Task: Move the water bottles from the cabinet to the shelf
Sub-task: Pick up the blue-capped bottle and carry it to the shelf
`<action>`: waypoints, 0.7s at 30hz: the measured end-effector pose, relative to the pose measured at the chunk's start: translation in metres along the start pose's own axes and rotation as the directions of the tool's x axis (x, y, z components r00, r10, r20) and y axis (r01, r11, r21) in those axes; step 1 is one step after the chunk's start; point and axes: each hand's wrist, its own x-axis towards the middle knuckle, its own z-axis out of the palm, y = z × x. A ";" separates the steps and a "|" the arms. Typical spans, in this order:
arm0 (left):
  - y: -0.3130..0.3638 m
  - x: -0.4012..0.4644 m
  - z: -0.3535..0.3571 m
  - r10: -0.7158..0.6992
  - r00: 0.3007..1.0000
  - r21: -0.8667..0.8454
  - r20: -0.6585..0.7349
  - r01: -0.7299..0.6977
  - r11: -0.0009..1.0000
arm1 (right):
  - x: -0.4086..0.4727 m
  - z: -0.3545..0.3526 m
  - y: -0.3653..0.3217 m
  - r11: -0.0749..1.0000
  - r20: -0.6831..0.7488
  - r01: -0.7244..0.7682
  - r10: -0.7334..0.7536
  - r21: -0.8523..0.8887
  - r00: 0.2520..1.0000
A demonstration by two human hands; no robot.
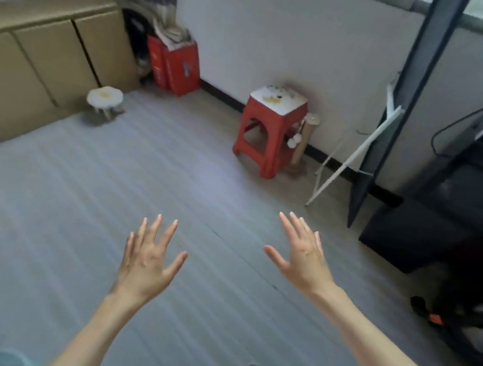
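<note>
Left hand (146, 258) and right hand (304, 256) empty, fingers spread, held out over floor (71, 220), likely free for carrying. No water bottles visible. Beige cabinet (33, 57) at left, doors closed; bottles presumably inside.

I saw a red plastic stool (269, 133) against the white wall, a scratching post (302, 142) just beside it, a red box (174, 66) in the corner, and a small white mushroom-shaped stool (105, 99) on the grey floor (74, 205).
</note>
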 end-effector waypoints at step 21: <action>-0.322 0.265 -0.125 -0.548 0.807 -0.037 -0.221 0.554 0.832 | 0.467 0.151 -0.328 0.842 0.260 0.540 -0.521 -0.002 0.813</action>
